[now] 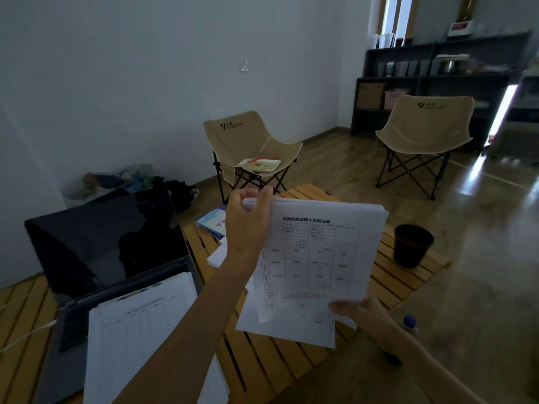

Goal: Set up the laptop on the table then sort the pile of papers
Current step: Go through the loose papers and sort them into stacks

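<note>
1. Dim room with a pale wall, a glossy floor and a dark shelf unit (431,83) at the far right; two beige folding chairs (250,147) stand beyond a slatted wooden tabletop (280,371).
2. Laptop (110,249): open on the left part of the tabletop, screen dark. A sheaf of table-printed papers (140,330) lies over its keyboard.
3. Held stack of papers (318,258): raised above the tabletop, upright and slightly tilted, top sheet a printed form with a grid.
4. Left hand (248,225): pinches the stack's upper left corner between thumb and curled fingers.
5. Right hand (361,313): grips the stack's lower right edge, thumb laid across the front sheet.
6. Loose white sheets (285,330) lie on the tabletop below the held stack; more white sheets show behind the left forearm.
7. Blue-and-white booklet (213,223): on the tabletop, just right of the laptop screen.
8. Dark cup (412,244): upright near the tabletop's right edge.
9. Bottle with a blue cap (409,323): partly hidden behind the right wrist.
</note>
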